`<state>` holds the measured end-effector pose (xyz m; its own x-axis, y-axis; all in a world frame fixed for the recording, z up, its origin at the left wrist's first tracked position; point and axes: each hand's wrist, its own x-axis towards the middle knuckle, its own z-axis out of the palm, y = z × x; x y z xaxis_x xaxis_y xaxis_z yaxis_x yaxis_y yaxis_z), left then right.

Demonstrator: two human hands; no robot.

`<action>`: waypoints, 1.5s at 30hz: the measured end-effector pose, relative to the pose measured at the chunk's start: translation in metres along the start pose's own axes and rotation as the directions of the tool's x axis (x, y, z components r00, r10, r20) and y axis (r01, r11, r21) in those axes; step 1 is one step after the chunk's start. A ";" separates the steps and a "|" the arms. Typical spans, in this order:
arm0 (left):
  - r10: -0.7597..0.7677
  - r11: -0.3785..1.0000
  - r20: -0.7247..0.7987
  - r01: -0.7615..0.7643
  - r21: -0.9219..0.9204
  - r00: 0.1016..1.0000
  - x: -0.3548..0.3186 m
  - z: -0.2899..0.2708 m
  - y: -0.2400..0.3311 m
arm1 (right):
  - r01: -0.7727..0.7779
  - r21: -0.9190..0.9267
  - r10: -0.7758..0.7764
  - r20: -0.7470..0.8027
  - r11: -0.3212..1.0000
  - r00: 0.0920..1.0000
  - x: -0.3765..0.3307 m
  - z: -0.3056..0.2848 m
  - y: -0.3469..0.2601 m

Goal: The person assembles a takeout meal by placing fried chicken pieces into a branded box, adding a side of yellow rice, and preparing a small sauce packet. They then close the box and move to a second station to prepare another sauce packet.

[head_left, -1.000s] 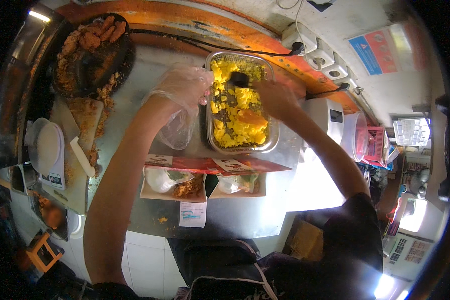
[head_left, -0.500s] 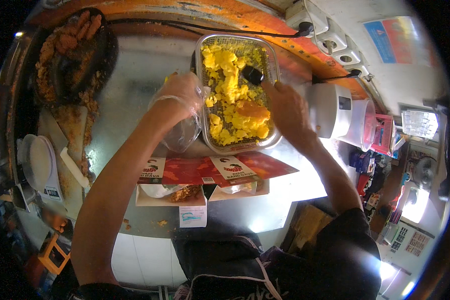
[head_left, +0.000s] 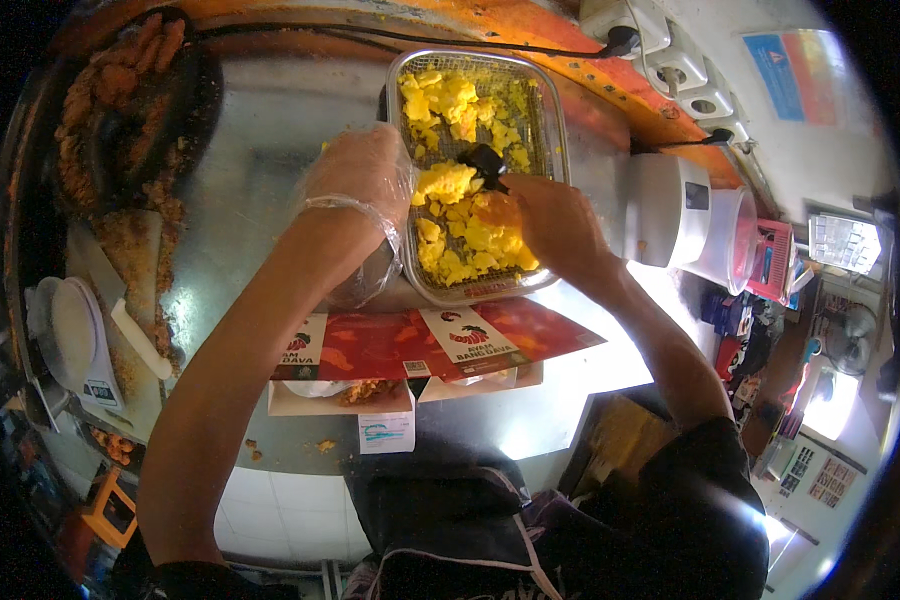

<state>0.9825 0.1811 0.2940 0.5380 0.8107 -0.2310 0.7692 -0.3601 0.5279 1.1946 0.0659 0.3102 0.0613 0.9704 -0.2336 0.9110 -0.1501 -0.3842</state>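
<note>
My right hand (head_left: 555,225) is closed around a black serving spoon (head_left: 484,165), its dark head over the middle of a clear rectangular tray (head_left: 562,130). Yellow scrambled egg (head_left: 470,240) lies in pieces on the mesh in that tray. Against the spoon's left side rests a larger lump of egg (head_left: 444,184), close to the tray's left rim. My left hand (head_left: 360,170), in a thin clear plastic glove, is closed beside that rim. Its fingertips are turned away, so what it holds, if anything, is hidden.
Two open red-lidded food boxes (head_left: 470,345) stand just nearer, with a paper slip (head_left: 385,432) at their front. At left are a white-handled knife (head_left: 138,335), a cutting board (head_left: 150,255) and a dark pan (head_left: 185,110) of brown fried food. A white container (head_left: 670,215) stands right.
My right hand and the spoon have moved left and slightly nearer, bringing a lump of egg toward the left rim. The far egg pile is smaller. My left hand has shifted slightly.
</note>
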 end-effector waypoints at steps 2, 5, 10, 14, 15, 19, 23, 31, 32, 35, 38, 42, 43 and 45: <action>0.119 0.991 -0.055 -0.115 0.071 0.991 -0.007 0.002 -0.002 | -0.011 0.090 0.011 0.010 0.996 1.000 -0.003 0.010 -0.008; 0.251 0.967 -0.039 -0.248 0.063 0.967 -0.007 0.008 -0.001 | 0.029 0.234 -0.012 -0.072 0.972 0.997 -0.004 0.027 -0.015; 0.268 0.949 0.041 -0.272 0.158 0.962 0.013 0.013 -0.002 | -0.082 0.471 0.092 0.003 0.878 0.996 0.010 0.036 -0.002; 0.293 0.937 0.034 -0.294 0.188 0.956 0.024 0.019 0.002 | -0.253 0.615 0.119 0.251 0.747 0.961 0.018 0.029 0.014; 0.277 0.940 0.042 -0.280 0.194 0.960 0.026 0.021 0.003 | -0.302 0.587 0.133 0.313 0.751 0.940 0.018 0.027 0.016; 0.301 0.933 0.008 -0.296 0.206 0.954 0.030 0.024 0.005 | -0.394 0.710 0.129 0.398 0.584 0.908 0.016 0.023 0.021; 0.370 0.927 -0.059 -0.363 0.093 0.927 0.029 0.023 -0.001 | -0.389 0.763 0.078 0.411 0.516 0.908 0.018 0.022 0.022; 0.417 0.908 -0.170 -0.419 0.023 0.893 0.027 0.020 0.003 | -0.425 0.777 0.068 0.447 0.465 0.892 0.012 0.012 0.026; 0.438 0.897 -0.185 -0.441 0.028 0.880 0.029 0.019 0.005 | -0.416 0.782 0.078 0.431 0.464 0.899 0.011 0.011 0.027; 0.445 0.868 -0.044 -0.443 -0.224 0.894 0.038 0.014 0.012 | -0.413 0.764 0.085 0.430 0.496 0.899 0.009 0.008 0.030; 0.454 0.889 0.023 -0.451 -0.082 0.891 0.038 0.013 0.015 | -0.428 0.754 0.113 0.433 0.497 0.894 0.007 0.006 0.034; 0.387 0.913 0.012 -0.381 -0.145 0.922 0.037 0.018 0.016 | -0.396 0.741 0.151 0.378 0.542 0.914 0.004 0.004 0.038; 0.370 0.916 -0.019 -0.368 -0.161 0.929 0.038 0.020 0.016 | -0.386 0.747 0.137 0.375 0.541 0.917 0.004 0.005 0.039; 0.377 0.904 -0.099 -0.389 -0.180 0.921 0.036 0.024 0.016 | -0.362 0.748 0.116 0.361 0.557 0.925 0.004 0.005 0.041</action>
<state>1.0225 0.1937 0.2740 0.7514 0.6565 0.0669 0.4237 -0.5577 0.7138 1.2299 0.0623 0.2890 0.0154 0.8121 -0.5834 0.1804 -0.5761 -0.7972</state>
